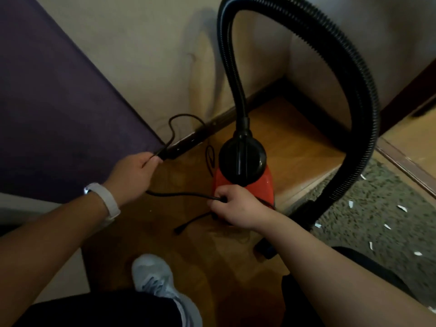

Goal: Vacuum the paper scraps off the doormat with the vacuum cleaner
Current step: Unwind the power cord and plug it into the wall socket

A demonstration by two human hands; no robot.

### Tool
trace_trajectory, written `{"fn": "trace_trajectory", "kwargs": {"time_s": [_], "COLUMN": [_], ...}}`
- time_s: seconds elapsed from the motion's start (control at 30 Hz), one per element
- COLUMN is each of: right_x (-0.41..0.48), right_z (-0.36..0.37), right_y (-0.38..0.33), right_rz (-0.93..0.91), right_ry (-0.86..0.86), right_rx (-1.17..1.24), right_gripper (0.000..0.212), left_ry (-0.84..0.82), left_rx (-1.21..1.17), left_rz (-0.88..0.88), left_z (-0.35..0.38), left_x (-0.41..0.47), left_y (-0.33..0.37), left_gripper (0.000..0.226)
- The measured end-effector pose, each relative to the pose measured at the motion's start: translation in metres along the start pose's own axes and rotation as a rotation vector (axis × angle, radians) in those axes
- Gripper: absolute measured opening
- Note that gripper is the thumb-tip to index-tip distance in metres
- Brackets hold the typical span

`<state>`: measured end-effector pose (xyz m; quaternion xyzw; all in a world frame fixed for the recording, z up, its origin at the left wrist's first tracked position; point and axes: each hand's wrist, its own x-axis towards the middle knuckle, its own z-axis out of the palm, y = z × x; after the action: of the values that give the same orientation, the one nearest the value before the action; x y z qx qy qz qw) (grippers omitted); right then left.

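Plugging in comes first, I judge: my left hand (134, 172) pinches the plug (162, 155) at the power strip (181, 147) by the far wall, while my right hand (236, 206) has its fingers curled round the cord (179, 194), probably to give slack so nothing tugs. The vacuum cleaner (259, 182) sits on the floor (295, 138) under my right hand, its long axis running near to far and its hose socket toward the wall. The hose (354, 90) arches up and over to the right, ending near the doormat (377, 208) (nozzle hidden), where paper scraps (402, 208) lie.
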<state>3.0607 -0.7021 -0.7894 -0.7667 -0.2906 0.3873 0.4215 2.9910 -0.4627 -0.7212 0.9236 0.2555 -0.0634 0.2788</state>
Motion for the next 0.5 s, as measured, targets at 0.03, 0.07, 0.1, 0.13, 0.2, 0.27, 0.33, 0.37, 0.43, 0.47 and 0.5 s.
{"fn": "trace_trajectory", "kwargs": {"time_s": [0.03, 0.07, 0.1, 0.13, 0.2, 0.27, 0.33, 0.37, 0.43, 0.47, 0.5], "right_x": [0.002, 0.003, 0.003, 0.003, 0.005, 0.006, 0.008, 0.008, 0.007, 0.010, 0.013], "right_z": [0.003, 0.004, 0.004, 0.003, 0.002, 0.002, 0.002, 0.001, -0.002, -0.003, -0.005], "right_y": [-0.001, 0.000, 0.000, 0.000, -0.002, -0.004, 0.000, 0.006, 0.017, 0.022, 0.025], "right_rz": [0.002, 0.015, 0.038, 0.061, 0.093, 0.121, 0.150, 0.168, 0.202, 0.194, 0.165], "right_ry": [-0.011, -0.022, -0.023, -0.009, 0.064, 0.163, 0.245, 0.281, 0.340, 0.355, 0.365], "right_rx": [-0.023, -0.045, -0.057, -0.055, -0.023, 0.026, 0.005, -0.032, -0.149, -0.229, -0.324], "right_gripper": [0.028, 0.026, 0.025, 0.025, 0.027, 0.029, 0.028, 0.025, 0.018, 0.015, 0.014], "left_ry": [-0.008, -0.013, -0.016, -0.020, -0.042, -0.069, -0.088, -0.099, -0.122, -0.142, -0.179], "left_rx": [-0.039, -0.089, -0.142, -0.191, -0.283, -0.326, -0.280, -0.211, -0.102, -0.057, 0.007], "left_rz": [-0.041, -0.073, -0.097, -0.118, -0.145, -0.147, -0.101, -0.061, 0.017, 0.042, 0.073], "left_z": [0.001, 0.004, 0.009, 0.016, 0.033, 0.051, 0.066, 0.073, 0.086, 0.093, 0.102], "left_x": [-0.002, -0.003, -0.002, 0.000, 0.005, 0.009, 0.011, 0.011, 0.011, 0.010, 0.011], "left_y": [-0.009, -0.016, -0.021, -0.024, -0.027, -0.028, -0.034, -0.037, -0.047, -0.053, -0.060], "left_gripper": [0.026, 0.027, 0.027, 0.027, 0.029, 0.035, 0.041, 0.041, 0.043, 0.046, 0.048]}}
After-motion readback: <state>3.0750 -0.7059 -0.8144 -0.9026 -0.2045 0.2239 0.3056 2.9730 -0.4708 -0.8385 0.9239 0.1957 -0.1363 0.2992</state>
